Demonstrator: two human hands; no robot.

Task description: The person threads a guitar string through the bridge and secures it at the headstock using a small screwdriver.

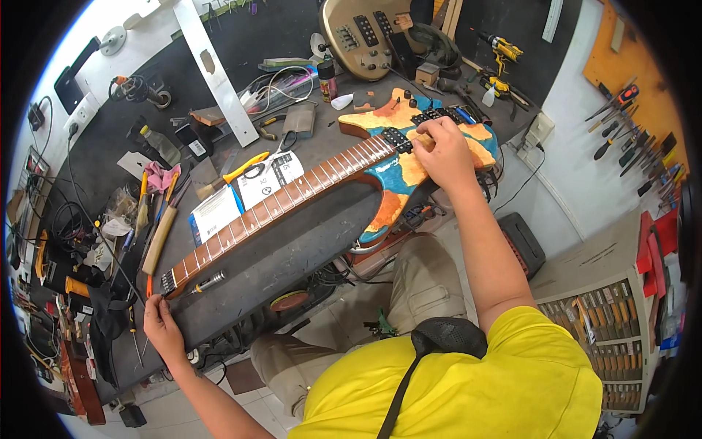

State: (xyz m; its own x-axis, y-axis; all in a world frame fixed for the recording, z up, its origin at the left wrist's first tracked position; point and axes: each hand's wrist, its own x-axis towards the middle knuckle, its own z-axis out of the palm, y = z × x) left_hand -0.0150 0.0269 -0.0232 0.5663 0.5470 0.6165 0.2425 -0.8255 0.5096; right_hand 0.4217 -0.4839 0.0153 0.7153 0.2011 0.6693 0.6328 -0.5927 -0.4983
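Observation:
An electric guitar (307,186) lies slantwise across the dark workbench, its body painted in blue, orange and cream patches, its neck pointing to the near left. Close to the black headpiece (169,282) at the neck's end is my left hand (162,328), fingers bent together; what they grip is hidden. My right hand (446,157) rests over the body by the black pickup (398,140), thumb and forefinger pinched low over the strings. Whether anything small sits in that pinch cannot be made out. A short silver-and-black tool (210,282) lies beside the neck.
Behind the neck lie a printed sheet (270,179), yellow-handled pliers (247,167) and a wooden-handled tool (159,241). A gold guitar body (362,36) leans at the back. A yellow drill (503,51) stands back right. Cables and tools crowd the left; screwdrivers (621,99) hang right.

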